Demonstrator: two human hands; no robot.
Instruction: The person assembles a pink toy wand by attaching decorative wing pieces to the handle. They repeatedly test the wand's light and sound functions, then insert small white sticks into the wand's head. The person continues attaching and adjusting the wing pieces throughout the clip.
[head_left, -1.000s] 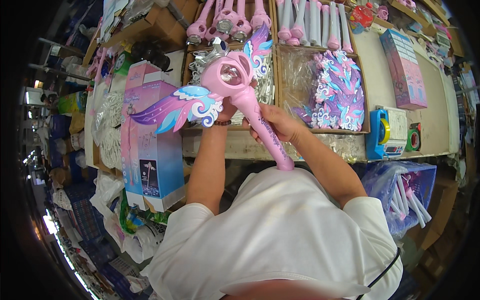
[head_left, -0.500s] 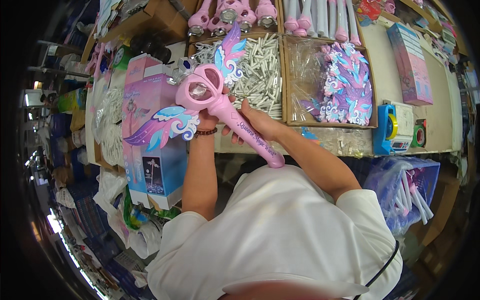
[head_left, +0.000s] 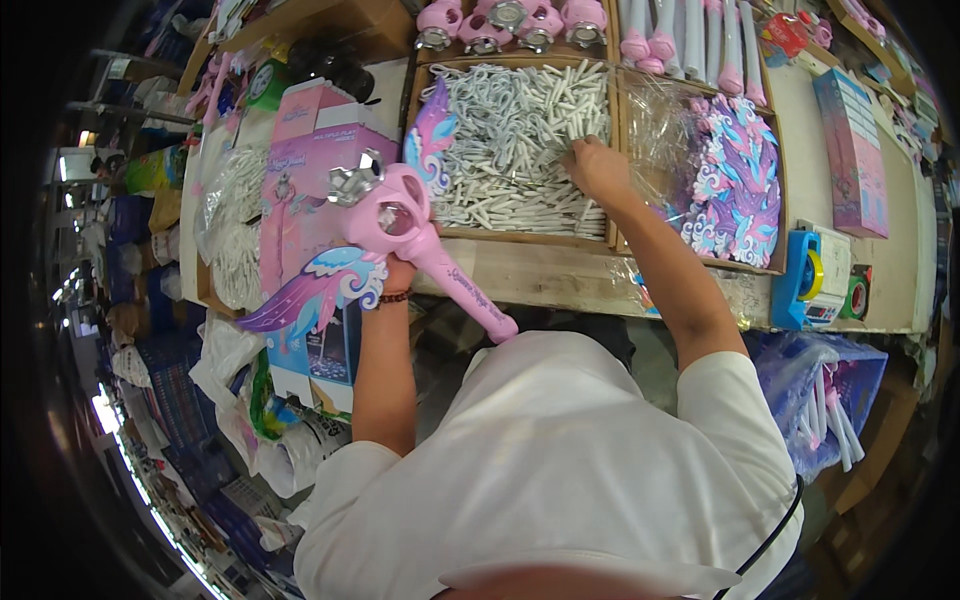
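Note:
A pink toy wand (head_left: 450, 275) with a ring-shaped head, a silver jewel-like top and purple-blue wings slants across my left side, its handle end close to my shirt. My left hand (head_left: 400, 274) is closed round it just under the head, with most of the fingers hidden behind the wand. My right hand (head_left: 598, 170) reaches into a cardboard box of small white sticks and pale looped cords (head_left: 520, 120). Its fingers are bunched together among the white sticks; what they pinch, if anything, is hidden.
Beside that box lies a compartment of printed wings (head_left: 735, 180). Behind are pink wand heads (head_left: 540, 25) and pale handles (head_left: 690, 45). A pink-blue carton (head_left: 300, 180) stands left. At right are a blue tape dispenser (head_left: 797, 280), another carton (head_left: 850, 150) and a lined bin (head_left: 820, 390).
My right hand has left the wand and moved forward and right into the box of white sticks. The wand, still in my left hand, has shifted slightly left and nearer to me.

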